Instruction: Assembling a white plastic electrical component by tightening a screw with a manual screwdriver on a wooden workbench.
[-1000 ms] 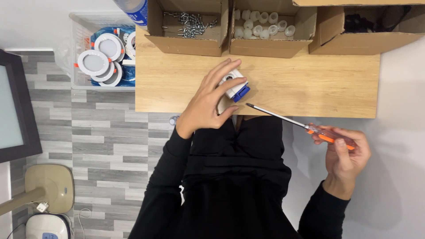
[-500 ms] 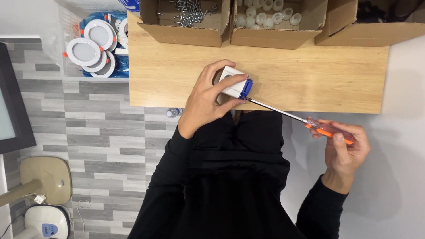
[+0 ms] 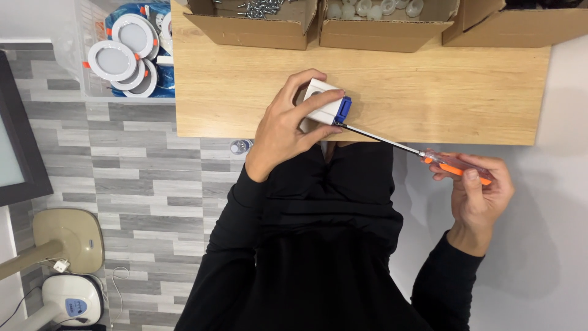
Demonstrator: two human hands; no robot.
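Two hands work at the table (image 3: pixel 245 92) edge, mid-frame: left hand (image 3: pixel 288 125) clamped on a white box with blue connector (image 3: pixel 327 109), right hand (image 3: pixel 481 190) gripping an orange-handled screwdriver (image 3: pixel 416 150) whose tip touches it.

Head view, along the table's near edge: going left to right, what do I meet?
Round white lamps in the clear bin → left hand → small white box with a blue end → screwdriver shaft → orange screwdriver handle → right hand.

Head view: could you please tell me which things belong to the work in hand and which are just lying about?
In use:
left hand
white box
screwdriver
right hand

Lying about:
screw carton
round white lamps
fan base
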